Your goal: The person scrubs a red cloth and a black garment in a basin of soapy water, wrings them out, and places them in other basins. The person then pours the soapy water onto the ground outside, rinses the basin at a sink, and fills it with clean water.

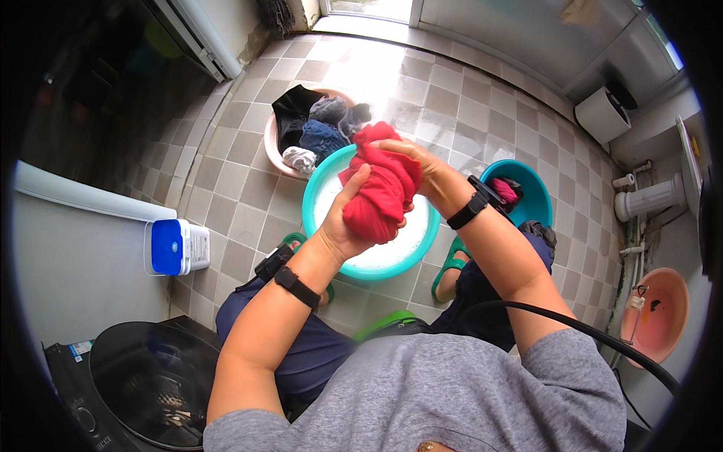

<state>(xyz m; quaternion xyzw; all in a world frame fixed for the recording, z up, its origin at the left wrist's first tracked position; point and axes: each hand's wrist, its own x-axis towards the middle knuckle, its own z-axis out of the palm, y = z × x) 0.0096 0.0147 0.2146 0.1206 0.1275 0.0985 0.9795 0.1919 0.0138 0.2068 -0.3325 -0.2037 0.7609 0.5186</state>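
Observation:
A bunched red cloth [379,195] is held above a turquoise basin [370,272] of white suds [390,254]. My left hand [344,226] grips its near lower end, thumb up along the fabric. At the far end my right hand [415,161] is wrapped around it, with part of that hand behind the folds. The cloth looks twisted between the two hands. Directly beyond the suds stands a pale pink basin [272,144] heaped with dark, blue and grey clothes [323,130] and a white cloth [299,160].
To the right, a teal bucket [539,189] holds pink and dark cloth [505,192]. A white tub with a blue lid [179,247] stands at left. A black washing machine [152,378] is near left. A peach basin [658,316] hangs at right, below a white bin [601,116].

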